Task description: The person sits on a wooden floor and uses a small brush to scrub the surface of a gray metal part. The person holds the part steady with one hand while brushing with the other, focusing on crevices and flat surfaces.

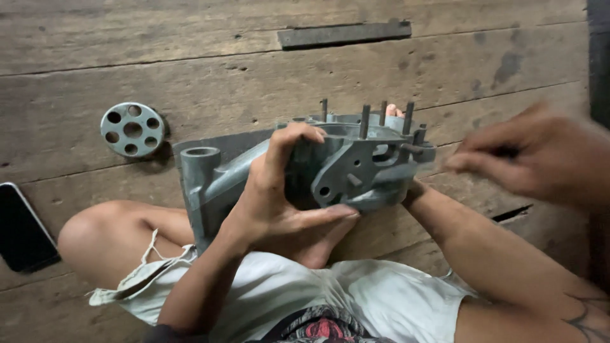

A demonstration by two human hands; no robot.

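Left hand (279, 190) fingers clamp the grey engine casing (318, 168); blurred right hand (534, 159) fingers seemingly pinched, perforated disc (132, 129) nearby.

A round grey metal disc (132, 129) with a central hole ringed by smaller holes lay flat on the wooden plank floor (254, 76) at the left. Nearer and further left, a dark phone (22, 230) lay screen-up at the frame's edge, well apart from the disc. At the far side, a flat dark metal bar (344, 34) lay across a plank.
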